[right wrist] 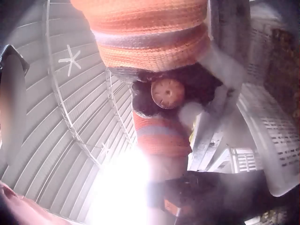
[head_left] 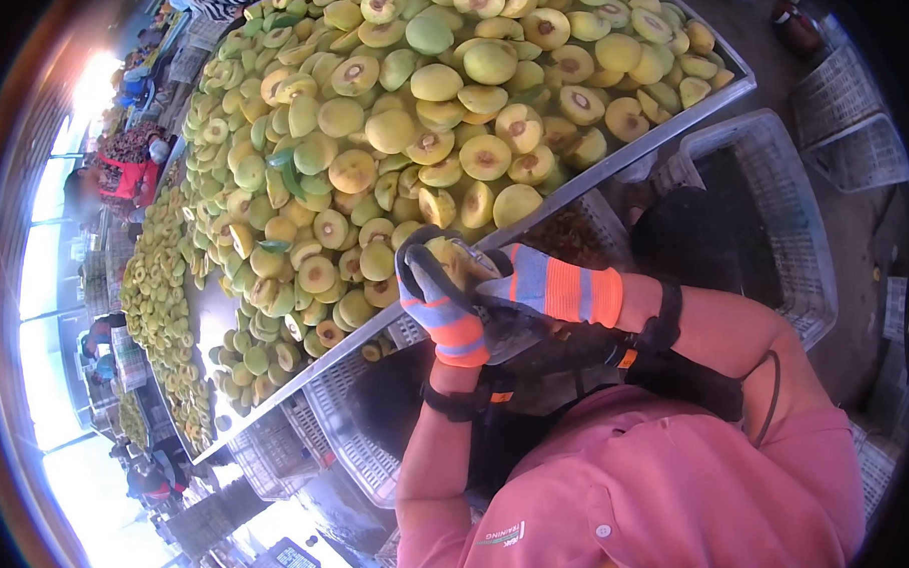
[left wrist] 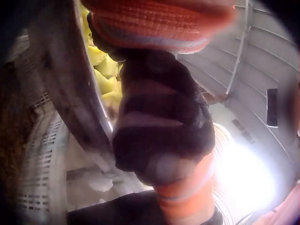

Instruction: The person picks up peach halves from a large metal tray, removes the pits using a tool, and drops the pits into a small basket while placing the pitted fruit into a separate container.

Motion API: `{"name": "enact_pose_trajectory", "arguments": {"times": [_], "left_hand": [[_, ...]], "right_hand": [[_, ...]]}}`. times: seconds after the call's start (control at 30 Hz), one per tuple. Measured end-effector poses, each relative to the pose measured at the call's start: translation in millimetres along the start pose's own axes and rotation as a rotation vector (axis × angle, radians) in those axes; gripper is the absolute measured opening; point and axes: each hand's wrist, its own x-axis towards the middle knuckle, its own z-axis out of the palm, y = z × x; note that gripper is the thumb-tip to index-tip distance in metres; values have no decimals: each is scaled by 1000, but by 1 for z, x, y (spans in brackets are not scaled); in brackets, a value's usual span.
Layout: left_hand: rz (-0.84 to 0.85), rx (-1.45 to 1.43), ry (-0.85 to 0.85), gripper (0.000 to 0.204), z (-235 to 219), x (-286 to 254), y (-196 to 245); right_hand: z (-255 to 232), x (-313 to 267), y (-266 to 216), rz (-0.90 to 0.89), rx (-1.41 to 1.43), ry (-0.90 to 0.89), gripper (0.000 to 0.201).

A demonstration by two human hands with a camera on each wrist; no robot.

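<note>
A: What is nearest the body?

B: Both gloved hands, close together at the near edge of the table. The left hand (head_left: 441,314) has its dark-coated fingers curled around a halved peach (head_left: 453,264). The right hand (head_left: 534,287) comes in from the right, touching the left, fingers bent toward the same fruit.

A: Is the right hand gripping anything?

B: In the right wrist view a round reddish peach piece (right wrist: 168,93) sits pinched among its dark fingers (right wrist: 197,84). The left wrist view shows only the curled glove, blurred, with yellow fruit behind.

A: And beneath the hands?

B: A white perforated crate (head_left: 359,431) under the table edge, and another white crate (head_left: 778,195) to the right, dark inside.

A: Farther on?

B: The metal table rim (head_left: 578,188) runs diagonally, and behind it lies a deep pile of peach halves (head_left: 420,113), yellow-green, many cut side up with reddish pit hollows. Far left, people in red (head_left: 128,177) stand beside more tables of fruit.
</note>
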Motion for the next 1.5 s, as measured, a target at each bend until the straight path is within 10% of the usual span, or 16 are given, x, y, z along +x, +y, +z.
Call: {"name": "enact_pose_trajectory", "arguments": {"times": [0.13, 0.3, 0.53, 0.87, 1.03, 1.33, 1.5], "left_hand": [[-64, -136, 2, 27, 4, -4, 0], [89, -63, -36, 21, 12, -10, 5], [125, 115, -179, 18, 7, -9, 13], [219, 259, -195, 23, 9, -1, 19], [280, 294, -234, 18, 0, 0, 15], [-42, 70, -308, 20, -8, 7, 7], [508, 453, -414, 33, -17, 18, -14]], "right_hand": [[-4, 9, 12, -323, -258, 4, 29], [-9, 5, 7, -41, -290, 34, 28], [-26, 12, 5, -376, -440, -53, 23], [-30, 15, 1, -44, -334, -79, 31], [-28, 22, 11, -187, -416, -68, 29], [-25, 22, 26, -152, -494, -80, 24], [-23, 20, 16, -19, -501, -92, 28]]}}
